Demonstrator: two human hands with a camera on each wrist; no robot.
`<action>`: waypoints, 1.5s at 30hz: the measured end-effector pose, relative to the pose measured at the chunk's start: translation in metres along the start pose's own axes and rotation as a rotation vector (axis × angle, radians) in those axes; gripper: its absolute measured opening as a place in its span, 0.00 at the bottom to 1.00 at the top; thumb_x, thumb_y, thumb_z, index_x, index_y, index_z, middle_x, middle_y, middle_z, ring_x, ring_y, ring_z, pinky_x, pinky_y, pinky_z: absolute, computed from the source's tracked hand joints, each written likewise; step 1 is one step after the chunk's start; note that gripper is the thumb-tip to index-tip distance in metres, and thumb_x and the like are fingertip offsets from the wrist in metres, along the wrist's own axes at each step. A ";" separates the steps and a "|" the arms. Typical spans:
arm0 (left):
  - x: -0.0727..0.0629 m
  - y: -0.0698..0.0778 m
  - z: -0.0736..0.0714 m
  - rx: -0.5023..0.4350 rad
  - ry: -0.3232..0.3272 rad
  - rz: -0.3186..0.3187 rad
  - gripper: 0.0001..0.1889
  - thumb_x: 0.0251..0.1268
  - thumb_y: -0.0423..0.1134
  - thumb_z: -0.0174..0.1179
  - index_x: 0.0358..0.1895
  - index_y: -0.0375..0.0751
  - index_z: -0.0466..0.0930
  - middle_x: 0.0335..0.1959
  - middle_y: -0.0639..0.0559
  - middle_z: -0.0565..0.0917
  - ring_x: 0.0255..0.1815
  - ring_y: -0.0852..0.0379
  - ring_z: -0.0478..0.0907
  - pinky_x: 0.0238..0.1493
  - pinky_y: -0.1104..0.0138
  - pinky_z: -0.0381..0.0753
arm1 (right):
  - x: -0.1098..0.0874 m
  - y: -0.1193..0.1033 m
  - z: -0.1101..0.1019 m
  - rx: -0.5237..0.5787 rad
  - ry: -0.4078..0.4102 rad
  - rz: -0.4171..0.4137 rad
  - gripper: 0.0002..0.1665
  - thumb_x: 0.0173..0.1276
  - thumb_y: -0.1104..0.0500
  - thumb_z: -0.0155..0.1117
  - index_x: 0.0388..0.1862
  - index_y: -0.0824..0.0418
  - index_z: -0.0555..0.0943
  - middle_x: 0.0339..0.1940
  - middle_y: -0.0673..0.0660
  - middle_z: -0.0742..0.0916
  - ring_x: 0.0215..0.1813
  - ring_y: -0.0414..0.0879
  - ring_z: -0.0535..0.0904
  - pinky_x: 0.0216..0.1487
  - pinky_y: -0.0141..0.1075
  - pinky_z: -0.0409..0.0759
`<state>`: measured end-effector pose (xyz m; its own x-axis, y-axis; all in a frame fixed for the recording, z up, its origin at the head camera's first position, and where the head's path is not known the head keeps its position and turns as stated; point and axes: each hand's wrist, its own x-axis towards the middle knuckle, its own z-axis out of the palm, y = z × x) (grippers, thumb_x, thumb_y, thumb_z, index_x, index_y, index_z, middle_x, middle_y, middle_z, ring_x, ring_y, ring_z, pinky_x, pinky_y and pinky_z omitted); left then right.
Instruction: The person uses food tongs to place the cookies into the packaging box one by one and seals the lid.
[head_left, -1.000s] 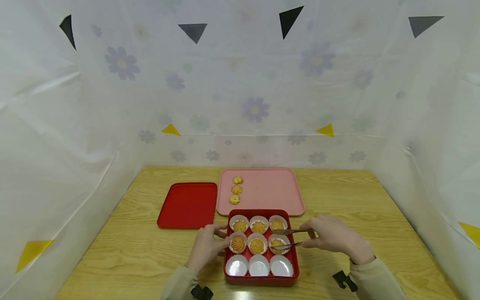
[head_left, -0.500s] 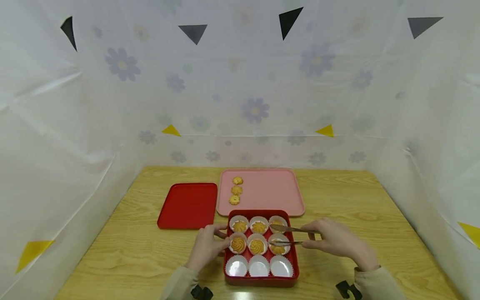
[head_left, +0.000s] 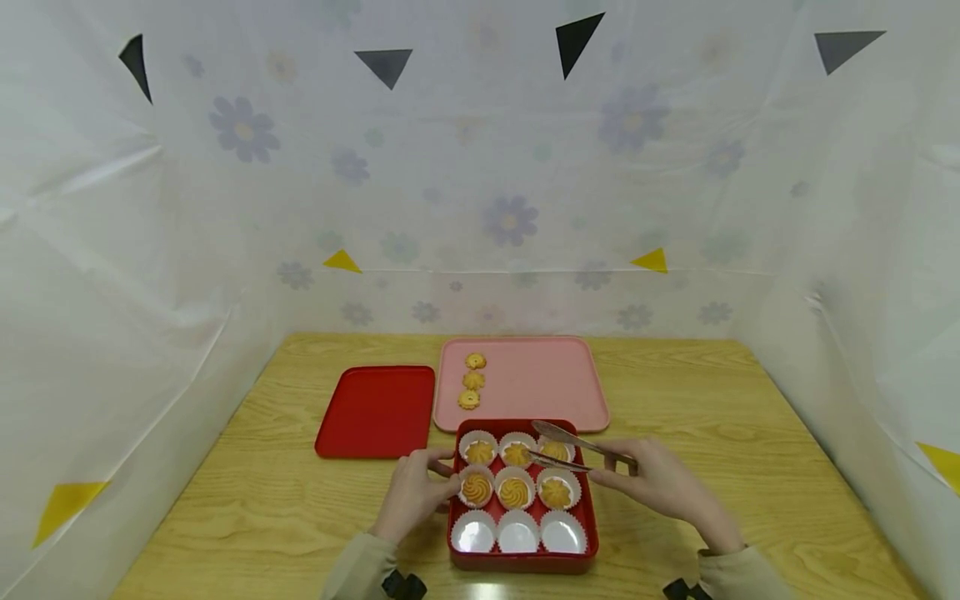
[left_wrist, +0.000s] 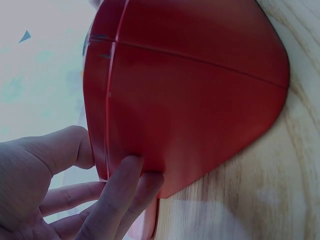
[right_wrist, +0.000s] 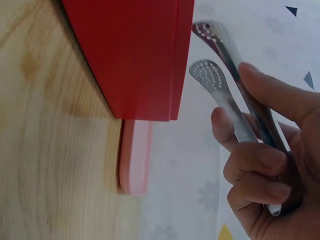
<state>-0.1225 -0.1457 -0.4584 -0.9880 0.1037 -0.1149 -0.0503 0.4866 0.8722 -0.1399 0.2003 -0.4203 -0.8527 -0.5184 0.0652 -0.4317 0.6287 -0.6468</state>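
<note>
My left hand (head_left: 415, 493) grips the left side of a red box (head_left: 522, 562), its thumb at the rim and fingertips on the outer wall (left_wrist: 190, 110). Three rows of white paper cups (head_left: 562, 533) fill the box. Swirled cookies (head_left: 513, 492) sit in the back and middle rows; the front cups show bare white insides. My right hand (head_left: 660, 483) holds metal tongs (head_left: 570, 438) over the back right part of the box. In the right wrist view the perforated tips of the tongs (right_wrist: 209, 74) stand apart with nothing between them.
Behind the box lies a pink tray (head_left: 540, 379) with three cookies (head_left: 473, 380) in a column at its left. A flat red tray (head_left: 377, 412) is to the left on the wooden table (head_left: 247, 500). White flowered sheets (head_left: 480, 167) enclose the back and sides.
The tongs have risen and swung back and left, away from the right cup of the middle row, where a cookie now shows fully. My left hand has stayed on the box.
</note>
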 end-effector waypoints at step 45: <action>0.001 -0.003 -0.001 -0.004 -0.002 0.017 0.23 0.59 0.32 0.69 0.59 0.28 0.80 0.41 0.35 0.87 0.29 0.53 0.87 0.26 0.60 0.90 | 0.127 -0.029 -0.027 -0.206 -0.126 -0.125 0.07 0.67 0.55 0.70 0.31 0.55 0.86 0.19 0.50 0.79 0.21 0.37 0.61 0.25 0.29 0.62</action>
<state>-0.1231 -0.1475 -0.4603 -0.9884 0.1138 -0.1007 -0.0339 0.4810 0.8761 -0.2436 0.1319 -0.3722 -0.7509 -0.6597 0.0313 -0.5932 0.6529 -0.4710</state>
